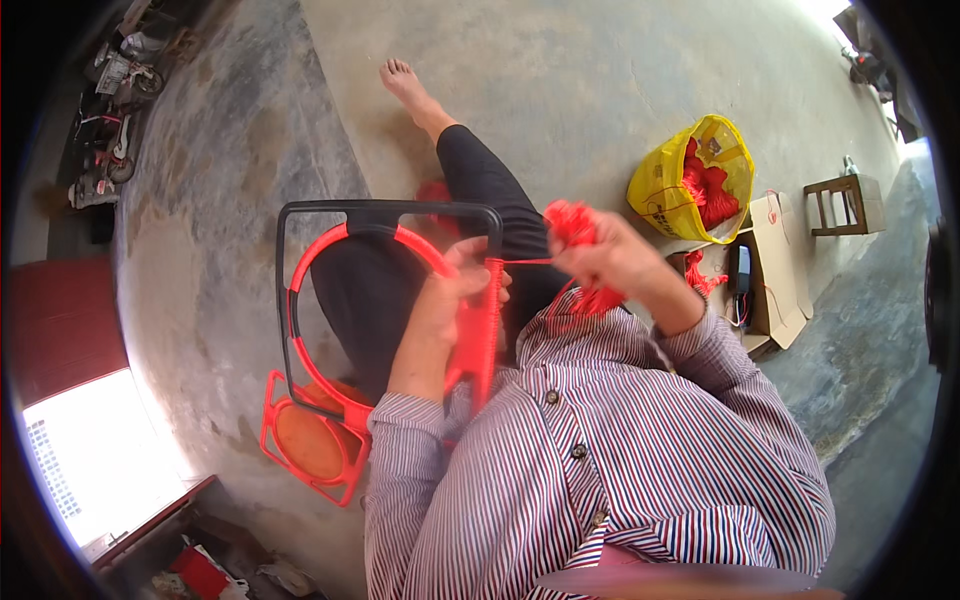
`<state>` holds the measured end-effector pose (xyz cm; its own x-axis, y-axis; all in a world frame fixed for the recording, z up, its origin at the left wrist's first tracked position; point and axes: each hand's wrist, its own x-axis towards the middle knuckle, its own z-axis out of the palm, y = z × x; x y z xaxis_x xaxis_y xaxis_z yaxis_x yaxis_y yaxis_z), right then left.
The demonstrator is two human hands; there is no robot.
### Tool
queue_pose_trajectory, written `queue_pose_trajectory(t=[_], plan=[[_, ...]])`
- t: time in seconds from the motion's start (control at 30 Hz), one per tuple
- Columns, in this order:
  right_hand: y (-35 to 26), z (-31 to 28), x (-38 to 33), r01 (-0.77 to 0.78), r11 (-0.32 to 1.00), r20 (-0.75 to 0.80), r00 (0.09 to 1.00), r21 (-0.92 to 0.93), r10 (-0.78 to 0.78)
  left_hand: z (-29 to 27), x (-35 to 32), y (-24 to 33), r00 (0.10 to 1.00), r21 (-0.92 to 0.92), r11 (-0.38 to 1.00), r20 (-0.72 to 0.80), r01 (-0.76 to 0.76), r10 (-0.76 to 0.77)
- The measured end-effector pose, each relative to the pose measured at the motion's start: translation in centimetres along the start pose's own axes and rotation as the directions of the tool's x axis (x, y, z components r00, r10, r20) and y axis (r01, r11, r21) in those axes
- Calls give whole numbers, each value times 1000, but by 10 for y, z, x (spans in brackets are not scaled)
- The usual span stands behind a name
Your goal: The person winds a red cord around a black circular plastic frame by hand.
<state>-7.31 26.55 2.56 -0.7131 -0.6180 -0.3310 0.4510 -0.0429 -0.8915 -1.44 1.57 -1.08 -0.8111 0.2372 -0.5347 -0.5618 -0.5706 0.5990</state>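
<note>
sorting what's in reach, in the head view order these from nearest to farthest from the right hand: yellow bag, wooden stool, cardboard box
1. Cardboard box, on the floor just right of the right hand.
2. Yellow bag of red tassels, up and right, only slightly farther.
3. Wooden stool, far right.

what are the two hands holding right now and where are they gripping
Left hand grips the red ring frame at its right rim. Right hand holds a bunch of red thread, one strand stretched to the frame.
</note>
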Motion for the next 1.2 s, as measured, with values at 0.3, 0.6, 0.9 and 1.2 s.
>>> queue_pose_trajectory(t=[0.3, 0.6, 0.9, 1.2], plan=[[0, -204, -80, 662, 690, -763, 597, 293, -248, 3, -3, 4, 997, -90, 994, -21, 69, -71], [29, 4, 10, 296, 744, 316, 941, -599, -120, 4, -4, 2, 998, -146, 988, -26, 51, -56], [16, 25, 65, 399, 880, 147, 916, -257, -373, 3, -7, 1, 998, -216, 974, 10, 65, -64], [12, 36, 89, 223, 963, 41, 975, -151, -219, 7, -2, 1, 995, -166, 981, 19, 101, -99]])
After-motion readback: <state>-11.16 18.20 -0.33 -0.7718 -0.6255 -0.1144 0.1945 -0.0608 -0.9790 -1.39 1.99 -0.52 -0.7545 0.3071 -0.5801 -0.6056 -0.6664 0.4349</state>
